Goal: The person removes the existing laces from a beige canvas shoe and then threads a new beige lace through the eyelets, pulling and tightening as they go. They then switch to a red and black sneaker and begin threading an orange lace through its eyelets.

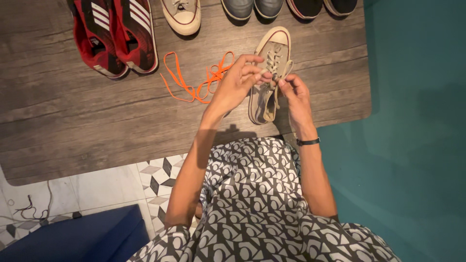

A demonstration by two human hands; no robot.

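- Lying toe-away on the wooden surface (73, 121), a beige canvas sneaker (270, 73) sits at about 1 o'clock from the middle of the view, its heel toward the person.
- The left hand (238, 82) comes in from 7 o'clock of the sneaker; its grip is pinched together on the sneaker's beige lace (273, 62) just at the eyelets, thumb and forefinger closed on it.
- The right hand (297, 97) comes in from 5 o'clock of the sneaker; its fingertips press together on the same lace at the tongue, touching the left fingertips or very nearly so.
- A dark band (308, 141) circles the right wrist.
- An orange lace (194, 80) lies loose in loops on the surface, at 9 o'clock of the sneaker, just beside the left hand and partly behind it.
- A pair of red shoes with white stripes (114, 36) stands at 10 o'clock, well apart from the hands.
- A second beige sneaker (182, 14) sits at 11 o'clock at the upper edge of the view, cut off by the frame.
- Toes of grey shoes (252, 7) and dark shoes (323, 6) show at 12 o'clock along the far edge.
- The person's patterned grey-and-white garment (257, 204) fills the 6 o'clock part; a teal floor (417, 121) lies at 3 o'clock of the surface.
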